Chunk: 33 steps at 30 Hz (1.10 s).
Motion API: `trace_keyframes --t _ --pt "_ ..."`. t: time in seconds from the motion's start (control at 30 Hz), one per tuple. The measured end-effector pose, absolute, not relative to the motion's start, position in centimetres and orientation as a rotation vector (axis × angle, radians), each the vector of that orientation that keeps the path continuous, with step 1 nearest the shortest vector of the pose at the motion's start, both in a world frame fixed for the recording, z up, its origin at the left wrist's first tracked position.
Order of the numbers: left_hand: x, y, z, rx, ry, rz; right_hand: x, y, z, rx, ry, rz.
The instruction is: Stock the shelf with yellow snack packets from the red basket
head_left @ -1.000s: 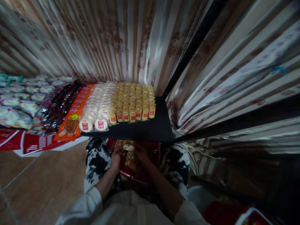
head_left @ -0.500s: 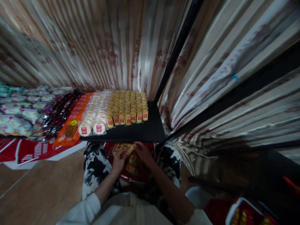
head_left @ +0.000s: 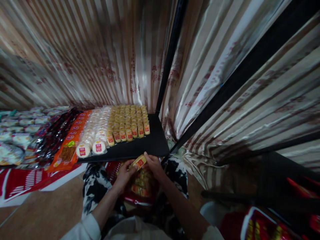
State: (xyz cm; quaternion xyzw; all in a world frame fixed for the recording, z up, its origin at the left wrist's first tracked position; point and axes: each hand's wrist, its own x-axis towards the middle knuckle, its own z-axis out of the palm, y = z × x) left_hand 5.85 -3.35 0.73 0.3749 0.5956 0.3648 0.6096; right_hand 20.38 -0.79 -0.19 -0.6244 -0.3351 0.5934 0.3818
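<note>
Between my two hands is a small yellow wrapped snack pack (head_left: 140, 161) with a red label, held just in front of the black shelf's edge. My left hand (head_left: 125, 173) pinches its left end, and my right hand (head_left: 153, 164) grips the right end. Below them, between my knees, a red bag (head_left: 136, 201) lies open with several more yellow packs (head_left: 142, 185) inside. On the black shelf (head_left: 135, 150) stand rows of matching yellow packs (head_left: 128, 125), their red labels facing me.
Left of the yellow rows lie round white wrapped cakes (head_left: 99, 146), an orange packet (head_left: 65, 151), dark shiny packets (head_left: 50, 140) and white packets (head_left: 21, 138). Striped curtains (head_left: 112, 50) and black poles (head_left: 172, 53) enclose the shelf. Another red bag (head_left: 232, 225) stands at lower right.
The yellow snack pack has been raised from the bag's opening and now shows its red label. My view has shifted slightly, so the shelf appears lower and further left.
</note>
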Motion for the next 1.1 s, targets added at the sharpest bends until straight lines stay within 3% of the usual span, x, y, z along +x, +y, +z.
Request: trace_keyframes --t 0.17,0.37,0.47,0.77,1.1 --pt "6.3 -0.6 2.3 1.087 1.429 0.857 21.5 -0.5 -0.2 -1.585 -0.860 1.506" --pt "7.0 5.0 7.1 1.662 1.444 0.761 23.1 1.4 1.8 -1.582 -1.319 0.572" --pt "8.0 7.9 9.8 1.910 1.325 0.736 23.5 3.4 3.9 -1.464 -1.457 0.347" --pt "13.4 18.0 11.0 1.996 1.252 0.804 25.4 12.5 5.1 -1.562 -1.349 0.279" --pt "15.9 26.0 10.3 2.173 1.273 0.800 27.2 22.1 2.5 -1.677 -1.157 0.273"
